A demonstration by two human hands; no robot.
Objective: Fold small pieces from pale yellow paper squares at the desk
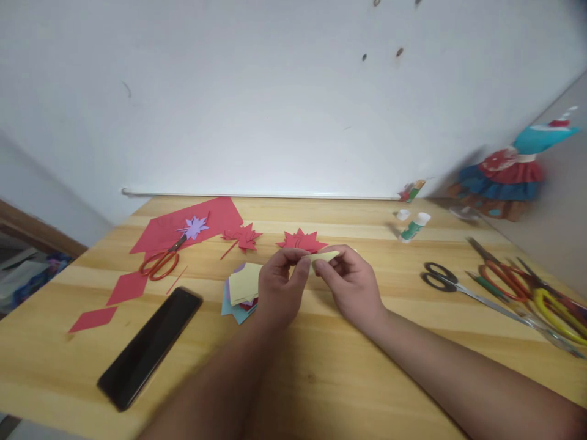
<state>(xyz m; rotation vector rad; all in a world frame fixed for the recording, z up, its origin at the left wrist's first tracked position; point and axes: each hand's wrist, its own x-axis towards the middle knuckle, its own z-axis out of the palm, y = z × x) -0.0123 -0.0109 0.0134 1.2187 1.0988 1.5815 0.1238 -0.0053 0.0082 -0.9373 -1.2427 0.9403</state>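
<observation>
Pale yellow paper [331, 255] pinched by left hand [282, 284] and right hand [355, 282], right of paper stack [244, 285]. Room left of stack bounded by phone [150, 347]; right, wider, by black-handled scissors [458, 286].

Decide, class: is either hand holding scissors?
No, the left hand and right hand both hold a pale yellow paper piece.

A black phone [150, 347] lies on the wooden table [316, 391], a skirted figure [516, 174] at its far right corner
</observation>
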